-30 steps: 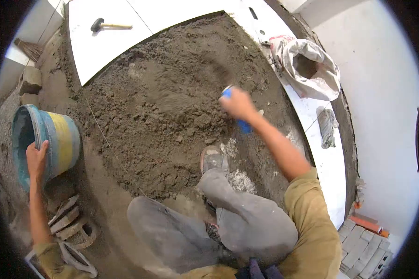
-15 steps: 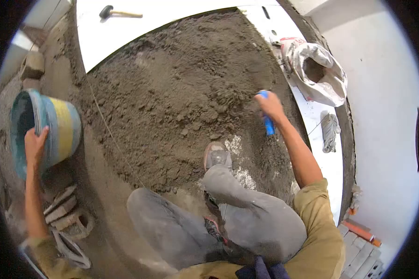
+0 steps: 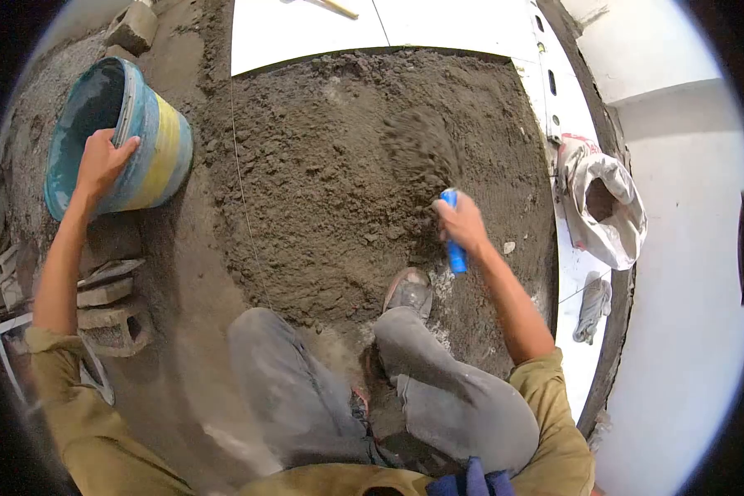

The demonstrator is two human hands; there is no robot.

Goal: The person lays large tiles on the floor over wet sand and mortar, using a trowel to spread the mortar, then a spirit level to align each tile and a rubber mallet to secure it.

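My left hand grips the rim of a tilted teal bucket with a yellow band, its mouth facing left. In my right hand is the blue handle of a trowel. The trowel's blade end is smeared by motion and looks covered with grey-brown mortar. It is over a broad bed of damp, crumbly mortar in front of me. My shoe rests at the near edge of this bed.
White tiles border the bed at the back and right. A spirit level, an open white sack and a grey glove lie on the right. A taut string runs along the left. Blocks lie at lower left.
The camera view has turned, so tiles, sack and mallet appear shifted right. The bucket has moved up in view with my left hand. Mortar now blurs at the trowel's blade end.
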